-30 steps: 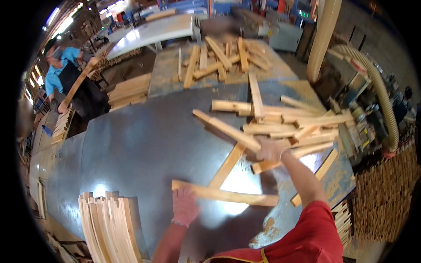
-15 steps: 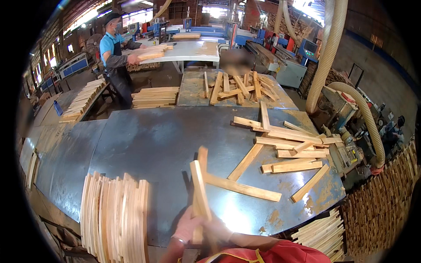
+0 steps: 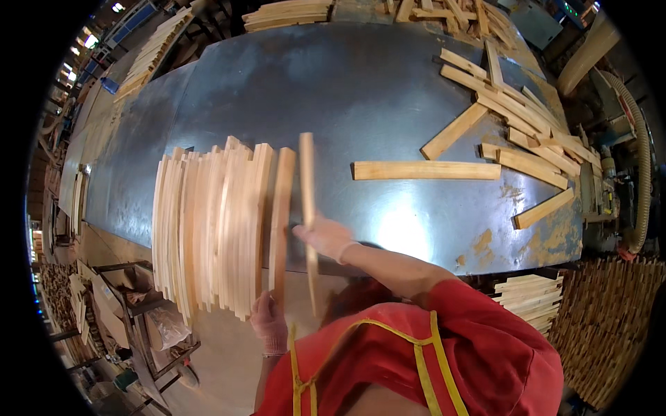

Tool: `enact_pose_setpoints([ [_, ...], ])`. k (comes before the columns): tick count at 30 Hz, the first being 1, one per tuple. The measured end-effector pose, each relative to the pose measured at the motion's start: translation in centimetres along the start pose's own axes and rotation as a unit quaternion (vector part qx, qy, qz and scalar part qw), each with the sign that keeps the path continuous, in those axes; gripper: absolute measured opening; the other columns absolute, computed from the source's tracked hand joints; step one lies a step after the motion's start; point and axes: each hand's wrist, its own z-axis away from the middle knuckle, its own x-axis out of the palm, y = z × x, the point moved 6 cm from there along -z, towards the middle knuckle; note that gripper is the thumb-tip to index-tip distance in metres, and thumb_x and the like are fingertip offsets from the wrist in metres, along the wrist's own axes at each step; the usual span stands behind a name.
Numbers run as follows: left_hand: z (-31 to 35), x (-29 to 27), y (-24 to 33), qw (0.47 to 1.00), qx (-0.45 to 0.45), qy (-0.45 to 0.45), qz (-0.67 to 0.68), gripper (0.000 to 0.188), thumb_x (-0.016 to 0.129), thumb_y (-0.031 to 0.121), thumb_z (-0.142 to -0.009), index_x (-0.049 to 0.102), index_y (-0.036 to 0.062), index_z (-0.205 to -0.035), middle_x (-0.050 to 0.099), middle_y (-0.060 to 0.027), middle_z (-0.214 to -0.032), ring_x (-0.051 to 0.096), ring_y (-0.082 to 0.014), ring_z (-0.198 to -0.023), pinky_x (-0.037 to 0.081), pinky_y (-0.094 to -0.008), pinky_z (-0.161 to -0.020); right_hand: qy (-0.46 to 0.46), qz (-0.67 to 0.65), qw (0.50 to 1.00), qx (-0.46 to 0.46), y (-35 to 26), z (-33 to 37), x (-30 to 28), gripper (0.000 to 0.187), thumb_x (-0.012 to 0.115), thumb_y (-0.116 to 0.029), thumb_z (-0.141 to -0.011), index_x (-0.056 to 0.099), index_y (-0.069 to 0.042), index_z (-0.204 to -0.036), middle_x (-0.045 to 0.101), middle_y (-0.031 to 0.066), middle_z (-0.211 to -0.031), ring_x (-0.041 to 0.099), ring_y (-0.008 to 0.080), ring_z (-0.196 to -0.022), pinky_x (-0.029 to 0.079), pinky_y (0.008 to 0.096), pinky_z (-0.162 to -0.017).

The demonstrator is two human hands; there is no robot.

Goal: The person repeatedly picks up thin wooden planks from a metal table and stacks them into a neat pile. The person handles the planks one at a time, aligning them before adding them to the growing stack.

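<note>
My left hand (image 3: 268,324) is closed at the near end of a wooden strip (image 3: 280,215), which stands just right of a row of similar strips (image 3: 215,229) at the table's front edge. Slightly further right, my right hand (image 3: 326,239) grips a second wooden strip (image 3: 307,173) around its middle. This strip is blurred by motion and roughly parallel to the row, with a gap between it and the left-hand strip. A loose strip (image 3: 427,170) lies crosswise on the metal-topped table (image 3: 277,90), beyond my right hand.
A jumbled pile of strips (image 3: 527,118) covers the table's right side. More strips (image 3: 451,14) lie past the far edge. At the lower left stands a metal cart (image 3: 139,312). Stacked wood (image 3: 610,326) fills the lower right, and a ribbed hose (image 3: 635,139) curves beside the table.
My view has tilted down and left. Both hands were together on crossing strips; now they are apart, each with one strip, beside the row. The co-worker has left the view.
</note>
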Motion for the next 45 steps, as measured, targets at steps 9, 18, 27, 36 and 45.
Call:
enact_pose_setpoints([
  [9, -6.7, 7.1, 10.8, 0.99, 0.109, -0.064, -0.056, 0.068, 0.079, 0.009, -0.08, 0.06, 0.0041, -0.145, 0.06, -0.0222, -0.144, 0.057, -0.0449, -0.132, 0.046, -0.053, -0.112, -0.125, 0.07, 0.96, -0.239, -2.3, -3.1, -7.3, 0.066, 0.072, -0.045, -0.092, 0.059, -0.002, -0.14, 0.072, 0.0253, -0.132, 0.069, 0.0447, -0.119, 0.053, 0.0482, -0.101],
  [18, -12.8, 22.8, 31.6, 0.921, 0.314, -0.201, -0.113, 0.08, 0.083, 0.034, -0.079, 0.053, 0.008, -0.148, 0.049, -0.0164, -0.152, 0.042, -0.0388, -0.146, 0.031, -0.0596, -0.122, 0.181, 0.43, 0.884, -0.025, 21.8, 5.7, -36.9, 0.056, 0.079, -0.026, -0.081, 0.064, -0.015, -0.134, 0.071, 0.0148, -0.121, 0.068, 0.0352, -0.119, 0.053, 0.0495, -0.103],
  [27, -17.3, 31.9, 35.5, 0.877, 0.301, -0.28, -0.249, 0.087, 0.089, 0.049, -0.073, 0.057, 0.0122, -0.146, 0.052, -0.0132, -0.15, 0.043, -0.036, -0.146, 0.027, -0.0583, -0.126, 0.434, 0.347, 0.826, -0.093, 19.4, 6.2, -61.3, 0.1, 0.087, -0.054, -0.072, 0.055, -0.001, -0.15, 0.059, 0.0203, -0.152, 0.053, 0.0376, -0.143, 0.043, 0.0477, -0.12],
  [36, -16.0, 30.2, 34.2, 0.879, 0.339, -0.267, -0.202, 0.087, 0.092, 0.045, -0.071, 0.056, 0.0135, -0.144, 0.053, -0.0151, -0.15, 0.044, -0.0385, -0.146, 0.028, -0.0585, -0.127, 0.318, 0.418, 0.842, 0.122, 27.1, 2.7, -67.0, 0.096, 0.085, -0.034, -0.074, 0.047, -0.007, -0.158, 0.064, 0.0225, -0.143, 0.062, 0.0383, -0.133, 0.049, 0.0479, -0.111],
  [45, -16.6, 27.2, 31.3, 0.89, 0.237, -0.364, -0.138, 0.064, 0.079, 0.04, -0.089, 0.062, 0.0128, -0.145, 0.071, -0.0087, -0.122, 0.066, -0.0305, -0.117, 0.045, -0.0467, -0.112, 0.141, -0.248, 0.958, -0.017, 25.5, 8.9, -48.7, 0.077, 0.082, -0.016, -0.079, 0.054, 0.002, -0.148, 0.073, 0.0132, -0.109, 0.069, 0.0218, -0.092, 0.06, 0.034, -0.084],
])
